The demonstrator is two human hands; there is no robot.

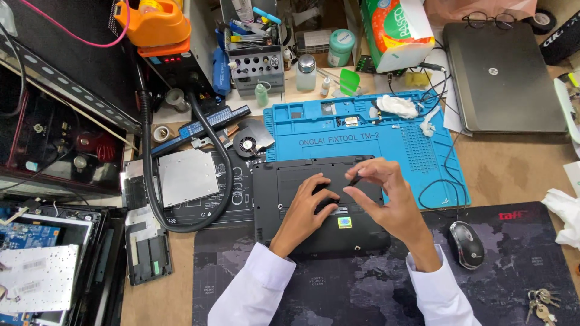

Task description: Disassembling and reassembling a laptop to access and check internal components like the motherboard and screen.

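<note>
A black laptop base (290, 181) lies upside down in the middle of the desk, half on a blue work mat (417, 151). My left hand (308, 208) rests flat on its bottom cover, fingertips pressed near the centre. My right hand (386, 193) hovers just right of it and pinches a small thin black tool (354, 179) between thumb and fingers, its tip pointing down at the cover. Both wrists wear white sleeves.
A black mouse (466, 243) and keys (542, 302) lie on a dark map-printed desk mat (338, 290) at the right. A closed grey laptop (501, 75) sits far right. A cooling fan (249, 143), silver drive (187, 175), black hose (148, 181) and circuit boards (36, 265) crowd the left.
</note>
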